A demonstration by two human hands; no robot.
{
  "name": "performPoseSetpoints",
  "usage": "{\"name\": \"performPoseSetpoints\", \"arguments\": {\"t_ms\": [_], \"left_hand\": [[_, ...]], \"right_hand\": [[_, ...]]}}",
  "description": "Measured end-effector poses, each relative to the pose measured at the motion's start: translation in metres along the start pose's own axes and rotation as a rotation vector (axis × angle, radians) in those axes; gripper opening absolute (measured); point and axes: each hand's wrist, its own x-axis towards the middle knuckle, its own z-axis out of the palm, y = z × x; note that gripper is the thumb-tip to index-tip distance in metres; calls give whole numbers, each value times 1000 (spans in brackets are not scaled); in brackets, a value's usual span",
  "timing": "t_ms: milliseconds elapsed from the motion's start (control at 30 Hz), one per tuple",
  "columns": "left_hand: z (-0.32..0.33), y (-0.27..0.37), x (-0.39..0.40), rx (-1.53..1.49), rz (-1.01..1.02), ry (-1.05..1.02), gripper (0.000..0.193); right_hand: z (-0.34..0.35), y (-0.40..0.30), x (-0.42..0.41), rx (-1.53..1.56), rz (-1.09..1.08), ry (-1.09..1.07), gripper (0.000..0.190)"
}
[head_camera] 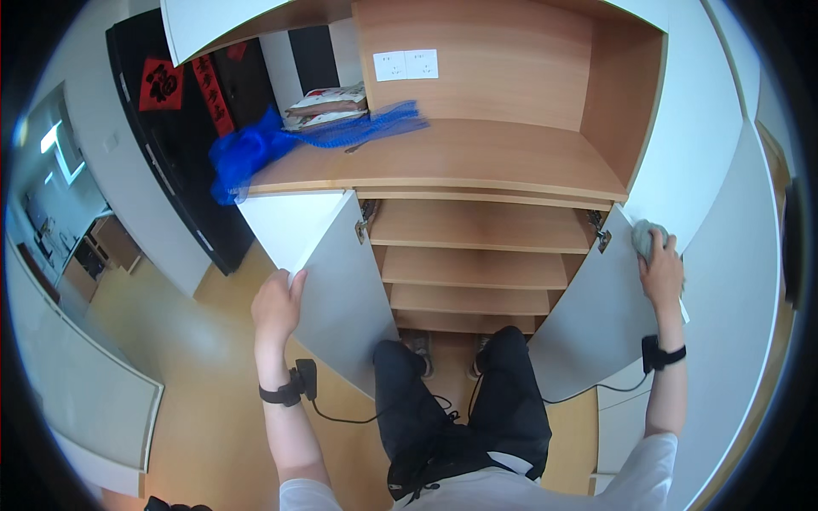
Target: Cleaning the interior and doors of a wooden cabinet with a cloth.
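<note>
My left hand (278,306) grips the free edge of the left white cabinet door (342,297), its thumb on the inner side. In my right hand (662,271) is a bunched grey-green cloth (645,237), held against the top outer edge of the right cabinet door (597,319). Both doors stand swung outward on metal hinges (599,231). Between them shows the inside of the cabinet, with several bare wood-coloured shelves (476,265). Part of the cloth is hidden behind my fingers.
Above the shelves runs a wooden countertop (486,156) with a blue mesh bag (255,150) hanging over its left end. Packets (329,105) lie behind the mesh. Two wall sockets (406,65) sit on the back panel. A dark door (185,147) is at left. Cables trail from my wrist straps.
</note>
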Motion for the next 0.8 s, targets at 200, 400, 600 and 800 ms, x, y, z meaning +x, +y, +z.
{"name": "performPoseSetpoints", "arguments": {"t_ms": [200,400,600,800], "left_hand": [[0,12,-1,16,-2,-39,48],[7,1,2,0,5,-45,49],[-11,-4,3,-12,11,-78,39],[-86,80,-31,-602,438,309,25]], "right_hand": [[26,-14,28,-53,41,21,60],[14,-1,14,-2,-28,62,62],[-25,25,-61,-11,-1,96,61],[-71,37,-91,50,34,-16,58]]}}
